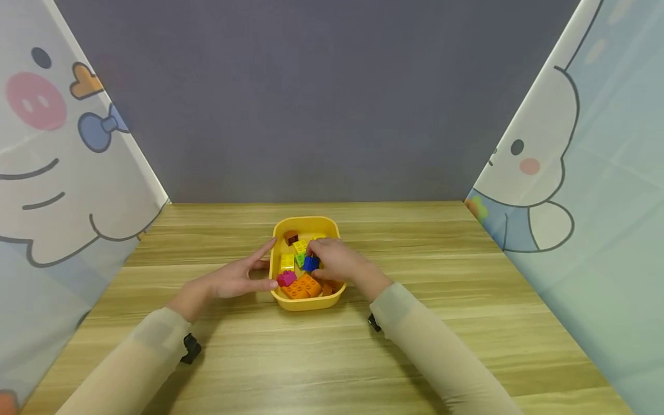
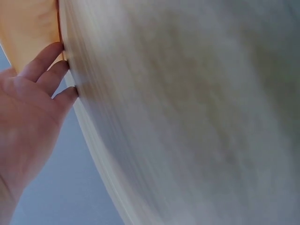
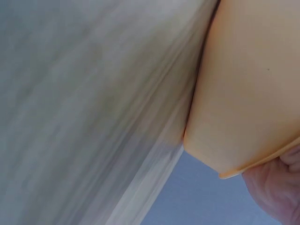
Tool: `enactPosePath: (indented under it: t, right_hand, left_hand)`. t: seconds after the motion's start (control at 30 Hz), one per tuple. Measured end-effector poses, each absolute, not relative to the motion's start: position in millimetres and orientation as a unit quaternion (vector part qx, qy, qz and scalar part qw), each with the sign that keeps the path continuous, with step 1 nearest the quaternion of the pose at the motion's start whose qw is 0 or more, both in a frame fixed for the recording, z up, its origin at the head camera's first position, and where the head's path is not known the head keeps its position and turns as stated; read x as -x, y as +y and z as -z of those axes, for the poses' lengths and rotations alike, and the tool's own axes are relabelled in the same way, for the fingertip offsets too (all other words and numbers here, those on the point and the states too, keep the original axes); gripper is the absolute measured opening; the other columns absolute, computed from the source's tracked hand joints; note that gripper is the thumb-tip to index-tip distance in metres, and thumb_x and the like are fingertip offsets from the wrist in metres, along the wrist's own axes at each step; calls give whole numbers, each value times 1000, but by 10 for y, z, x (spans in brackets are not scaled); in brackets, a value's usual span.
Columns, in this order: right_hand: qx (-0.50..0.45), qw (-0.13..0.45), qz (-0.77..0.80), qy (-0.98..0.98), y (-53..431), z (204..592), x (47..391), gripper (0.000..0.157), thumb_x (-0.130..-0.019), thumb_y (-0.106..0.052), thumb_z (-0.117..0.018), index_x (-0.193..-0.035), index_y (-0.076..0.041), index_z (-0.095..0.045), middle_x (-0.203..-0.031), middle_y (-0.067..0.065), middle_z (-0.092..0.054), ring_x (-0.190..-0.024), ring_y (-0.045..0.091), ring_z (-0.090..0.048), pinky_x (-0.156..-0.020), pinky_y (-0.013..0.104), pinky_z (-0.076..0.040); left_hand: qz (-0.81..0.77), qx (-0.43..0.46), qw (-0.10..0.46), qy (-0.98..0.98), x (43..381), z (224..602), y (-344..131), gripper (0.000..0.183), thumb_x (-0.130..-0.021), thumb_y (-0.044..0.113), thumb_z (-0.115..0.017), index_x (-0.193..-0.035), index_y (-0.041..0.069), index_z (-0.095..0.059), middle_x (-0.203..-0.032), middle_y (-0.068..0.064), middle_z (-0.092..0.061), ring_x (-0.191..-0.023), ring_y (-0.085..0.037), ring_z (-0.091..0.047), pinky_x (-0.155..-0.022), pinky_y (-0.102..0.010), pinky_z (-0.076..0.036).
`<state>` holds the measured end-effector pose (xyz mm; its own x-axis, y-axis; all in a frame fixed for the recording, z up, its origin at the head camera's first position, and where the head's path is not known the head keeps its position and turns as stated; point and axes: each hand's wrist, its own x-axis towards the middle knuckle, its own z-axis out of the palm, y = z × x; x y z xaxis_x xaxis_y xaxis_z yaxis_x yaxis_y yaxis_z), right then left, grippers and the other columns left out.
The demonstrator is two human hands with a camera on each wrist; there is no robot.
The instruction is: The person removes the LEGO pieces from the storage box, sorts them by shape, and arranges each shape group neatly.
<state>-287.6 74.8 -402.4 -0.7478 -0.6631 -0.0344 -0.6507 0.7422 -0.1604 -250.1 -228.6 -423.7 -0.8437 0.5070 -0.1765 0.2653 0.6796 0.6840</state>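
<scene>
The blue brick (image 1: pixel 311 263) is inside the yellow bin (image 1: pixel 307 304), right of its middle, between your right thumb and fingers. Your right hand (image 1: pixel 339 262) reaches over the bin's right rim, palm down, fingers bent inward in a narrow pinch on that brick. In the right wrist view, only part of this hand shows, above the bin's rim.

Your left hand (image 1: pixel 233 279) braces the bin's left side with a wide grip: thumb at the near end of that side, forefinger stretched toward the far end. In the left wrist view, three fingers bend lightly beside the bin's outer wall.

Around the blue brick, the bin holds orange bricks (image 1: pixel 303 286) at its near end, a magenta brick (image 1: pixel 286 279) near your left thumb, yellow bricks (image 1: pixel 287 263), a green brick (image 1: pixel 300 259) and, toward the far end, a brown brick (image 1: pixel 291 237).

Your forearms, in beige sleeves (image 1: pixel 433 346), angle in from either side of the bin over the wood-grain tabletop (image 1: pixel 290 357). Beyond the bin stands a grey wall (image 1: pixel 316 104).
</scene>
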Motion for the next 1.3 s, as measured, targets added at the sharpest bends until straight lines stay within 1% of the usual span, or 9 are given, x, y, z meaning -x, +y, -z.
enactPosePath:
  t: [0.23,0.43,0.6,0.67,0.83,0.93,1.03,1.13,1.3]
  right_hand:
    - [348,42,83,933,736,4020,2867,40,-102,-34,-81,-134,-15,-64,-130,3,-72,-119,22,-65,-118,44,-49]
    - [342,48,159,925,775,4030,2866,41,-99,-32,-81,-135,-17,-66,-126,2,-69,-114,21,-62,-113,44,-53]
    - [358,50,233,903,834,4051,2876,43,-99,-31,-81,-138,-17,-68,-126,1,-65,-113,19,-62,-108,39,-56]
    - [369,47,266,889,870,4058,2888,43,-99,-26,-80,-139,-15,-69,-128,3,-63,-114,23,-63,-107,41,-58]
    - [367,41,354,859,1032,3997,2905,43,-100,-15,-78,-142,-9,-70,-131,10,-58,-116,37,-63,-103,54,-60]
    - [353,39,399,845,1165,3904,2927,43,-99,-9,-77,-142,-5,-70,-130,16,-55,-115,35,-65,-104,57,-61]
    - [343,25,427,836,1316,3840,2974,42,-99,-2,-76,-140,0,-70,-129,20,-55,-110,30,-68,-104,56,-62]
    - [330,2,432,839,1485,3812,3024,41,-98,2,-77,-139,1,-71,-131,21,-58,-106,28,-69,-100,51,-64]
    - [296,-7,442,847,1742,3821,3092,44,-101,-2,-77,-144,-3,-68,-134,19,-64,-112,35,-70,-100,46,-62]
  left_hand:
    - [-343,-204,181,899,2490,4221,-2280,106,-102,65,-68,-177,42,4,-171,-23,-46,-160,-53,-39,-126,-82,-24]
    - [-336,-202,179,902,2486,4213,-2278,104,-103,66,-66,-177,41,3,-171,-21,-47,-159,-53,-39,-126,-81,-25]
    - [-333,-205,177,903,2484,4228,-2291,105,-103,65,-67,-177,39,3,-171,-20,-48,-159,-54,-39,-125,-82,-24]
    - [-334,-205,178,902,2480,4240,-2295,106,-102,65,-67,-177,40,3,-171,-20,-48,-160,-54,-38,-125,-83,-23]
    - [-335,-204,180,902,2475,4250,-2286,106,-102,66,-67,-177,41,4,-172,-19,-46,-161,-54,-35,-125,-84,-21]
    - [-332,-203,179,904,2475,4236,-2281,107,-102,66,-67,-177,41,4,-173,-19,-45,-161,-55,-35,-125,-84,-20]
    - [-330,-204,178,904,2475,4224,-2279,107,-102,67,-67,-177,41,5,-173,-19,-45,-161,-55,-35,-125,-84,-20]
    - [-328,-205,178,905,2474,4215,-2275,106,-102,67,-67,-177,42,5,-173,-19,-45,-161,-55,-35,-125,-85,-20]
    - [-327,-203,179,906,2468,4207,-2271,106,-102,67,-67,-176,43,5,-173,-18,-45,-161,-55,-34,-125,-85,-19]
